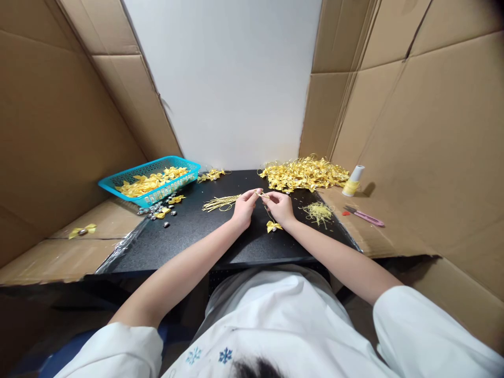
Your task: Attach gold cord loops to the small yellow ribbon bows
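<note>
My left hand (pixel 244 207) and my right hand (pixel 280 206) meet over the middle of the black table (pixel 189 239), fingertips pinched together on a small yellow ribbon piece (pixel 261 194) held between them. A finished yellow bow (pixel 273 226) lies on the table just under my right wrist. A bundle of cut yellow strips (pixel 220 202) lies to the left of my left hand.
A teal basket (pixel 151 181) of yellow bows stands at the back left, with small silver beads (pixel 154 210) scattered before it. A large heap of yellow bows (pixel 305 174) sits at the back right. A thread spool (pixel 353 181), pink scissors (pixel 364 216) and yellow thread scraps (pixel 318 211) lie right. Cardboard walls enclose the table.
</note>
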Demonstrator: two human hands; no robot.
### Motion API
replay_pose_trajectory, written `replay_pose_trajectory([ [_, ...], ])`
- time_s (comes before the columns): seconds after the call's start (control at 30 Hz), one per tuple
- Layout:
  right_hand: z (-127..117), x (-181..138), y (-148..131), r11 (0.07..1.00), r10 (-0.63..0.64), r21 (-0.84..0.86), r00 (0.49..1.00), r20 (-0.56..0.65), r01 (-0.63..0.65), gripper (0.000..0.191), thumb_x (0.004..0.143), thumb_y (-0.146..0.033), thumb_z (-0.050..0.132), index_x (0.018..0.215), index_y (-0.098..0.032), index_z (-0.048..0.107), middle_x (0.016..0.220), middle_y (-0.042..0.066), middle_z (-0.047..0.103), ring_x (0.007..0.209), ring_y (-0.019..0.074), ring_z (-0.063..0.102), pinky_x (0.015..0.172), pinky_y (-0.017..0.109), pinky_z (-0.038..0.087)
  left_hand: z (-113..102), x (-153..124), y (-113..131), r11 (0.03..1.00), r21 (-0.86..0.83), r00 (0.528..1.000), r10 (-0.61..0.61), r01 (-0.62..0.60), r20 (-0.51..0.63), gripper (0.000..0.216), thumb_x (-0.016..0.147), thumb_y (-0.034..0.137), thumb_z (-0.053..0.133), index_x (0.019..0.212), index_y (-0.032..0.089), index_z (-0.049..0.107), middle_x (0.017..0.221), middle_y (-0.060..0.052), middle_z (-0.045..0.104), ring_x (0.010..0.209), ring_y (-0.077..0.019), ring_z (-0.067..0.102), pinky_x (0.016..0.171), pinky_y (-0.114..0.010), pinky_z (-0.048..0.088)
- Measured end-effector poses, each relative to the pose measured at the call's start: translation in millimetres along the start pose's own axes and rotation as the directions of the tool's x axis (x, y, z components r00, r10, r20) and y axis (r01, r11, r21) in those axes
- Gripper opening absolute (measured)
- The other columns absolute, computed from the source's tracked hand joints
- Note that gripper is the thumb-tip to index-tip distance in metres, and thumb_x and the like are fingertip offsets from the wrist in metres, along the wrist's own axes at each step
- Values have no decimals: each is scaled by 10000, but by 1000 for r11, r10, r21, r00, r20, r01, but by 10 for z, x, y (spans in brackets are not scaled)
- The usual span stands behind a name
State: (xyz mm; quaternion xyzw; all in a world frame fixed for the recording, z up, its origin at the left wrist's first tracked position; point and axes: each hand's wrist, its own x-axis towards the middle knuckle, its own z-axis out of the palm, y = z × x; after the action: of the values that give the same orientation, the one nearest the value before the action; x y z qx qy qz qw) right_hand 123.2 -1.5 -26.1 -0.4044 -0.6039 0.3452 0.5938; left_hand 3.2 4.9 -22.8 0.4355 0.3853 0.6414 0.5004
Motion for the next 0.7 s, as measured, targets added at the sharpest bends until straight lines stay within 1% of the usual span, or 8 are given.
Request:
replay_pose_trajectory([
  [0.13,-16,3,-11,996,-67,-62,997,-25,65,237,735,-426,648,737,-197,709,669,15,662,571,130,545,536,241,450,2,-5,5,999,34,999,35,-35,-13,320,557,400,820,769,170,756,824,-42,710,617,-90,464,538,-219,307],
  [0.2,-16,8,-11,997,-59,-47,998,-36,57,234,736,-423,649,762,-200,713,690,17,670,582,133,551,545,246,456,8,-15,14,997,47,998,55,-55,-5,294,568,394,811,752,173,755,848,-51,720,649,-107,500,566,-227,338],
  [0.33,-12,22,3,999,-31,8,999,-35,31,213,739,-397,627,755,-199,703,667,11,648,569,131,536,536,250,446,25,-43,37,994,62,996,91,-92,19,274,591,398,807,748,180,754,862,-61,727,756,-155,572,656,-250,402],
  [0.43,-19,28,6,998,-54,-10,998,-45,54,211,739,-400,625,730,-200,691,650,7,633,562,128,520,552,252,432,24,-55,41,989,91,993,114,-116,28,270,613,406,802,757,183,751,839,-55,722,790,-175,588,697,-265,419],
  [0.5,-28,30,-1,996,-85,-36,994,-62,83,217,742,-407,624,717,-201,685,650,9,632,573,130,521,573,256,426,10,-57,41,978,129,986,164,-167,34,260,636,412,791,750,182,747,785,-46,704,766,-169,580,704,-268,415],
  [0.57,-39,29,-13,992,-110,-68,991,-74,105,222,750,-408,616,712,-200,681,654,13,633,583,134,524,585,258,419,-12,-60,49,946,210,969,244,-248,45,244,664,413,777,732,181,746,713,-31,665,698,-147,542,672,-260,389],
  [0.7,-58,19,-49,976,-160,-159,985,-63,148,223,774,-393,590,703,-198,673,637,12,616,555,128,488,563,260,393,-46,-78,95,832,387,914,394,-397,91,195,721,388,739,700,194,749,655,-7,573,591,-109,404,582,-256,306],
])
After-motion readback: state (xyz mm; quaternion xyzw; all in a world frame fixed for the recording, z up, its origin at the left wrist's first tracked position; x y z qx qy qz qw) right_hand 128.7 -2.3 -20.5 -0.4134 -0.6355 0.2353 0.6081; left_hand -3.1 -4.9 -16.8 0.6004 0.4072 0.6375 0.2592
